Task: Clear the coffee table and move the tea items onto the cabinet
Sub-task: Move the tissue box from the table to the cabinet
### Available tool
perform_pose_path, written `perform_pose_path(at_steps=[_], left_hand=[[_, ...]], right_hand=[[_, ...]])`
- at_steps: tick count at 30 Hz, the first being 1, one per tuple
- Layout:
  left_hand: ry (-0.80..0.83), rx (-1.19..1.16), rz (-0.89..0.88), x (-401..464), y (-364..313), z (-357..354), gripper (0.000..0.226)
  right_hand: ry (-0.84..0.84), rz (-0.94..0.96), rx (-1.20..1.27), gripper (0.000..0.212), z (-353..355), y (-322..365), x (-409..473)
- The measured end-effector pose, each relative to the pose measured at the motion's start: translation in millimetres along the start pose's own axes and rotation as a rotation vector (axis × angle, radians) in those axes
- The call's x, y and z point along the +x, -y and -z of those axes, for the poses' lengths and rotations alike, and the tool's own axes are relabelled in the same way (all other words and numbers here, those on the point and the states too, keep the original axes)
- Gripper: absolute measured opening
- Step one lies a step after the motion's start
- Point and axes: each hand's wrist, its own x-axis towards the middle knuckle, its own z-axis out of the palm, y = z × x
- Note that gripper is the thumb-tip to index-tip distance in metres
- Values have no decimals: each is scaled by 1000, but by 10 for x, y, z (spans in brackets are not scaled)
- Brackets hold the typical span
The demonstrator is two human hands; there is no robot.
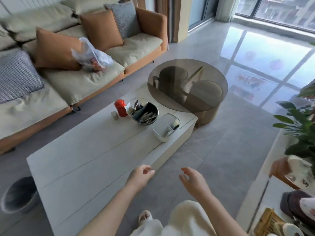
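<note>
Both hands hover empty, loosely curled, over the near edge of the white worktop.

The left hand [141,176] hangs above the worktop [88,160] edge and the right hand [193,180] above the floor just beside it; neither touches anything. Toward the worktop's far end stand a red canister [120,107] with a small grey jar [114,115] just beside it, a glass bowl [142,111] of packets, and a white box [166,127] at the edge. A round smoked-glass table [187,85] overlaps the far corner. A plastic bag [91,56] lies on the sofa [81,82].
</note>
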Motion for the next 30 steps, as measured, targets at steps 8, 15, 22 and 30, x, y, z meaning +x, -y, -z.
perform_pose_path(at_steps=[8, 15, 22, 30], left_hand=[[-25, -48, 3, 461, 195, 570, 35], [19, -88, 38, 1197, -51, 578, 37], [24, -119, 196, 2246, -273, 381, 39], [33, -124, 211, 3419, -352, 19, 47]], right_hand=[[74, -39, 109, 40, -346, 760, 558], [101, -148, 144, 40, -302, 804, 1310], [164, -197, 67, 41, -313, 523, 2390], [170, -319, 124, 58, -690, 203, 3316]])
